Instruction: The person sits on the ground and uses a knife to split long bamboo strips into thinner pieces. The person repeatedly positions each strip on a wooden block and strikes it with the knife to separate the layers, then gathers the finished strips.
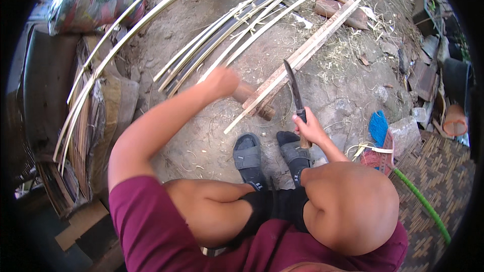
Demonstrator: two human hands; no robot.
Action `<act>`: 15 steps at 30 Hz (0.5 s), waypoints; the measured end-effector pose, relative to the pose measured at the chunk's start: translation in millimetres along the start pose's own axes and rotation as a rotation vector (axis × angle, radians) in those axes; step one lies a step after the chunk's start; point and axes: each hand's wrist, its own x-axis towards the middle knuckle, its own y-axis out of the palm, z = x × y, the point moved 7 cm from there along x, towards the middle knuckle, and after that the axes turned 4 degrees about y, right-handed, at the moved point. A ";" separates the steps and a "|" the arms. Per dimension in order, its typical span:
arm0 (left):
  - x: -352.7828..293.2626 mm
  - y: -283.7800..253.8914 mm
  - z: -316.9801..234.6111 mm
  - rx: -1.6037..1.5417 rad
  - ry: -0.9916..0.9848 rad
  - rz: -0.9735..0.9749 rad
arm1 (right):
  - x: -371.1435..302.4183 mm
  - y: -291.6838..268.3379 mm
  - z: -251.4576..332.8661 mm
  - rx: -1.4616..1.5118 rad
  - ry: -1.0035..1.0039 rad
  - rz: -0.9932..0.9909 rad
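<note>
My right hand (311, 129) is wrapped round the handle of a knife (294, 85), its long dark blade pointing away from me beside a wooden plank (297, 53). A pale bamboo strip (275, 89) lies along the plank, its near end sticking out past it toward my feet. My left hand (222, 81) is closed and somewhat blurred, at the near ends of several long split bamboo strips (275, 5). Whether it grips one of them is hidden. Next to that hand, a round log (262, 111) props the plank's near end.
A second log (348, 14) lies under the plank's far end. Long strips (118, 45) arch over wood bundles at left, near a stuffed plastic sack (98, 2). A woven mat (433, 186), green hose (423, 201), blue netting (378, 128) and stone block (405, 135) are at right.
</note>
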 end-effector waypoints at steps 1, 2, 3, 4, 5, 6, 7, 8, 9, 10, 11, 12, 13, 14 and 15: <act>-32.4 37.2 -3.0 -0.241 -0.031 0.154 | -12.9 -6.0 25.7 -0.510 -0.266 -0.148; -73.7 73.0 -7.7 -0.370 -0.160 0.198 | -17.5 -3.4 38.5 -0.570 -0.352 -0.106; -77.9 81.7 -25.4 -0.549 -0.114 0.241 | -29.1 -24.4 57.4 -0.677 -0.397 -0.125; -81.5 86.7 -37.5 -0.687 -0.147 0.161 | -27.9 -32.9 69.3 -0.769 -0.459 -0.135; -84.1 95.8 -51.8 -0.832 -0.179 0.084 | -17.3 -39.3 70.7 -0.785 -0.438 -0.164; -81.5 106.6 -62.7 -1.058 -0.210 -0.012 | -9.0 -50.0 69.3 -0.809 -0.405 -0.201; -76.9 121.1 -73.0 -1.291 -0.240 -0.108 | -6.4 -58.4 63.8 -0.838 -0.371 -0.234; -68.6 129.6 -80.6 -1.524 -0.258 -0.203 | -6.3 -52.1 56.0 -0.852 -0.401 -0.200; -55.6 130.3 -86.0 -1.607 -0.265 -0.257 | -1.8 -40.5 50.2 -0.869 -0.430 -0.175; -54.5 133.2 -87.4 -1.687 -0.309 -0.315 | 3.0 -23.6 51.8 -0.874 -0.479 -0.125; -54.1 138.4 -95.0 -1.777 -0.344 -0.353 | -8.5 -11.4 55.1 -0.959 -0.489 -0.032; -67.4 146.4 -101.1 -1.818 -0.342 -0.327 | -25.6 8.3 63.9 -1.027 -0.507 0.079; -86.9 156.0 -101.8 -1.858 -0.347 -0.302 | -37.1 25.0 65.8 -1.088 -0.530 0.195; -107.7 166.1 -102.5 -1.898 -0.352 -0.277 | -22.4 3.7 61.8 -0.943 -0.397 0.064; -126.1 178.4 -94.6 -1.856 -0.395 -0.229 | 8.3 -41.0 63.3 -0.804 -0.285 -0.088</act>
